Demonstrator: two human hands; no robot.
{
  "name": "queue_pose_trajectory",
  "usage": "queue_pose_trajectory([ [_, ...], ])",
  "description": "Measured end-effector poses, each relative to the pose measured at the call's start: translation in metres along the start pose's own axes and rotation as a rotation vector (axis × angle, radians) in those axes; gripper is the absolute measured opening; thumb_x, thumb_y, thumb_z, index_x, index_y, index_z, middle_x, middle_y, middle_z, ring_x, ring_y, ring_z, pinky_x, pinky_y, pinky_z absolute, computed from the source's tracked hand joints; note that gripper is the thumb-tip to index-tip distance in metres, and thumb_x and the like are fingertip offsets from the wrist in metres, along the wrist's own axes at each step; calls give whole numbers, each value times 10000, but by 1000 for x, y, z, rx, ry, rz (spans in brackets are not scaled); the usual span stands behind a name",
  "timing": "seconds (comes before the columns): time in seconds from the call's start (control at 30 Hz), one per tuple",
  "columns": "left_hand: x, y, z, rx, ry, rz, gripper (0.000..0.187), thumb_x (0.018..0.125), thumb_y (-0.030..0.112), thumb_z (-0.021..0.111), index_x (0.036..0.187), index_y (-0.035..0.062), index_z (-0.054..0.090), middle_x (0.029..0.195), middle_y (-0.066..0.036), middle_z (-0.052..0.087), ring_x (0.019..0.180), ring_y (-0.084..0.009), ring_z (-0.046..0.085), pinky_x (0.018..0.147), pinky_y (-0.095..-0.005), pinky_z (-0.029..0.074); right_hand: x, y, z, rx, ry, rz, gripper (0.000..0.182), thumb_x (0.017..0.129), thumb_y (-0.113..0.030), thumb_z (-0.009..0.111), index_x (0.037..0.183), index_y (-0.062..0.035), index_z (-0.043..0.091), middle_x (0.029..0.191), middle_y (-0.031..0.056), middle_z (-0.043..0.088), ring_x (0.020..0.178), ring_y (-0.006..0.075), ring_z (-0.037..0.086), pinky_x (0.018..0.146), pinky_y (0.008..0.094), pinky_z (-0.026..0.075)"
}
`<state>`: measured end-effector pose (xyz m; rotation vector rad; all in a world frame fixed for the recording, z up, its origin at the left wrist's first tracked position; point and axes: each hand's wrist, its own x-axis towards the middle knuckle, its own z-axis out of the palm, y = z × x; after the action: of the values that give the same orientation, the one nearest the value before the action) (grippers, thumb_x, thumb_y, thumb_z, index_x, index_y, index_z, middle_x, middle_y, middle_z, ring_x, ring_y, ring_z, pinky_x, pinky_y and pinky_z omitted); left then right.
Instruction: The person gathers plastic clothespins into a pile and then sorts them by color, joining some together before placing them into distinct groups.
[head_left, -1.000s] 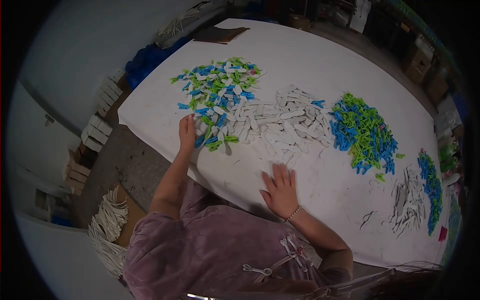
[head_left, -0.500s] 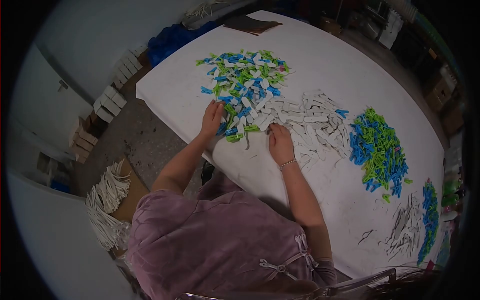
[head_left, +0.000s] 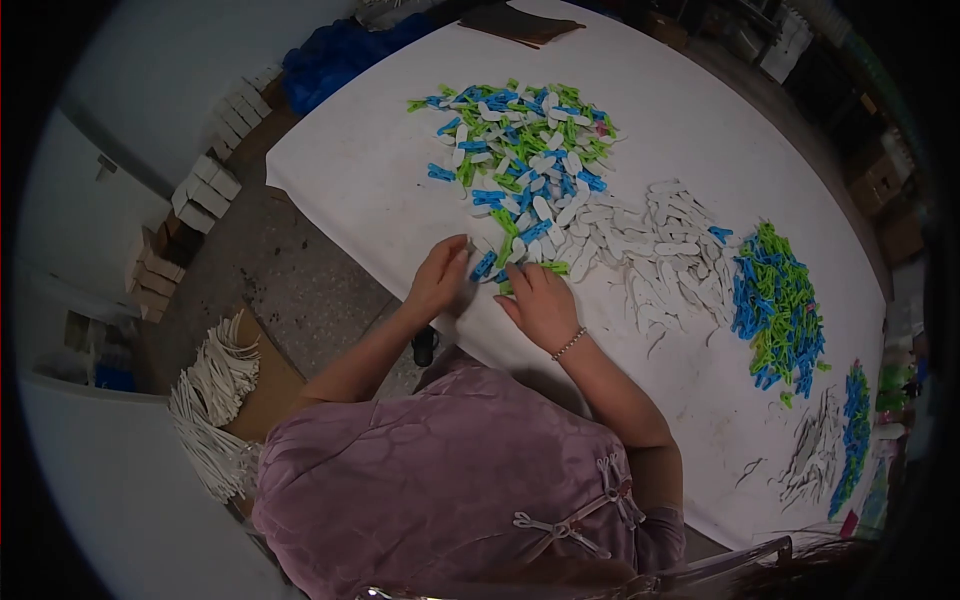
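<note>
A mixed heap of blue, green and white clothespins (head_left: 520, 150) spreads over the white-covered table (head_left: 380, 150). At its near end, my left hand (head_left: 440, 278) is curled with fingertips close together beside a blue clothespin (head_left: 483, 265); what sits between those fingers is too small to make out. My right hand (head_left: 543, 308), with a bracelet at the wrist, lies palm down, thumb apart from the fingers. Its fingertips touch the near edge of the heap, by a green clothespin (head_left: 555, 267). Flat white strap-like pieces (head_left: 670, 250) are piled to the right of that hand.
Farther right lies a pile of blue and green clothespins (head_left: 775, 310), then thin white strips (head_left: 815, 450) and another clothespin row (head_left: 853, 430). Dark flat sheets (head_left: 520, 24) rest at the far edge. White bundles (head_left: 215, 385) sit on cardboard left of the table.
Both hands have moved nearer each other, at the heap's near end. The left hand has come back from the heap's left side. The camera view has shifted slightly.
</note>
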<state>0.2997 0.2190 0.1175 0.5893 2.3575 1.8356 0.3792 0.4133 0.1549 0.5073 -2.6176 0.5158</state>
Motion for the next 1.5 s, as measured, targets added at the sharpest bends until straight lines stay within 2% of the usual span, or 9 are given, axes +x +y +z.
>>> queue_pose_trajectory([
  [0.13,3,20,-5,460,-203,425,424,800,185,623,1183,44,511,1114,-176,544,1006,-293,526,875,-369,410,16,0,20,-259,-56,88,278,747,-181,655,990,-61,592,868,87,561,701,240,577,588,330,481],
  [0.27,26,12,-3,301,-255,191,426,764,175,648,1154,56,528,1096,-166,544,1022,-331,494,880,-392,393,15,19,-7,-155,60,47,177,798,-158,633,946,-62,618,760,42,573,606,174,553,506,292,456],
  [0.37,36,12,8,485,178,396,402,763,172,655,1130,57,538,1067,-136,547,1017,-308,498,869,-385,392,1,42,-33,925,104,765,130,897,-140,558,953,-37,614,788,-9,582,643,64,487,553,220,429],
  [0.57,22,59,49,102,-50,402,301,806,197,649,1045,47,545,944,-113,563,768,-214,556,638,-309,441,-19,41,-17,1762,372,775,167,889,-72,508,1041,-17,551,829,49,607,632,97,527,588,214,438],
  [0.63,21,47,67,-135,-332,22,268,845,224,624,992,26,518,767,-84,551,631,-160,520,557,-281,411,-17,31,-16,1770,372,779,177,890,-69,488,1051,-19,541,830,53,602,640,103,535,590,217,446],
  [0.77,5,35,82,-176,-339,32,251,875,227,589,972,17,491,646,-61,505,573,-137,483,542,-272,393,-27,23,-21,1825,408,805,198,873,-64,415,1029,-25,530,806,48,570,617,104,511,570,220,437],
  [1.03,13,35,76,-40,-638,162,490,879,312,559,1197,-18,386,929,-173,544,737,-283,583,639,-346,449,-40,26,-12,1643,265,880,194,829,-105,337,892,-41,508,661,5,503,474,52,372,443,190,347],
  [1.27,21,38,74,41,-741,144,419,888,331,527,1160,22,453,992,-239,520,876,-370,565,734,-395,451,-15,4,-8,1509,614,936,202,900,-189,395,902,-28,516,695,-4,524,600,58,462,559,198,384],
  [1.5,18,46,81,156,-650,132,314,879,296,530,1045,33,494,984,-205,557,866,-389,566,700,-426,464,-35,17,9,894,523,765,127,889,-121,545,819,-16,535,716,-10,541,650,44,460,579,193,379],
])
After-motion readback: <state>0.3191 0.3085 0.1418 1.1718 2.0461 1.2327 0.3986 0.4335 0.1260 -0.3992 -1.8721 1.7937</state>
